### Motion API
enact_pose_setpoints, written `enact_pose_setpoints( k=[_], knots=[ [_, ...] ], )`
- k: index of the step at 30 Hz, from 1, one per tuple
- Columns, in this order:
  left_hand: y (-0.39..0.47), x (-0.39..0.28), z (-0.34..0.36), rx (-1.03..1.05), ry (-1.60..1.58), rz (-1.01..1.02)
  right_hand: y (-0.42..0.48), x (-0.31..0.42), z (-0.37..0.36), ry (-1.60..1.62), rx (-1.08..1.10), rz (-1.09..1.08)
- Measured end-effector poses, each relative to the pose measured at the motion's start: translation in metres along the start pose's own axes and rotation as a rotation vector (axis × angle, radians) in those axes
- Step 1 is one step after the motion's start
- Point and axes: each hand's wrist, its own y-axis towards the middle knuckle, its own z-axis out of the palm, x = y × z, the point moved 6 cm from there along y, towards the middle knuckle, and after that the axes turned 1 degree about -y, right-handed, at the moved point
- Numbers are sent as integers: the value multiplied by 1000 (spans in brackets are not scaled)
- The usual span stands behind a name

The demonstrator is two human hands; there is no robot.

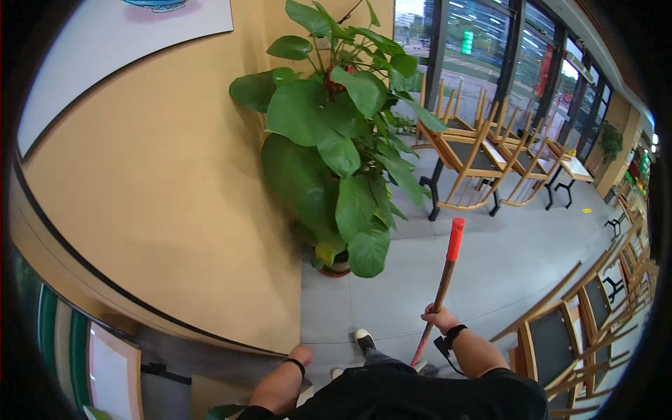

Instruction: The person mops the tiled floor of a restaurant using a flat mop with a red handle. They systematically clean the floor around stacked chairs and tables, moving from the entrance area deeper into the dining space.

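My right hand point(440, 318) is closed round a long wooden pole point(445, 281) with a red grip at its top end. The pole slants down past my body, and its lower part is red. Near the floor, partly behind my shirt, shows a greyish piece, maybe the pole's head. My left hand point(301, 355) hangs by the low end of the yellow wall, a black band on its wrist; its fingers are hard to make out. A large leafy potted plant point(336, 152) stands ahead, against the wall corner.
Upturned wooden chairs point(475, 155) rest on tables by the windows. More chairs point(551, 341) with dark seats are stacked along the right. The yellow wall point(173, 220) runs along my left, with a white-topped table point(113, 367) and green-striped seating point(79, 357) at lower left. Grey tiled floor point(399, 294) lies ahead.
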Motion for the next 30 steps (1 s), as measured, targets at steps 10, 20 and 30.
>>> enact_pose_setpoints(
  k=[10, 20, 30],
  knots=[
    [-61, 58, 54, 159, 5, -101, 148, 170, 144, -415, 787, -267],
    [-195, 41, 159, -370, -1486, -815, 206, 213, 358, -209, 641, -482],
    [-263, -109, 379, 72, -579, -812, 212, 243, 407, -137, 777, -430]
  ],
)
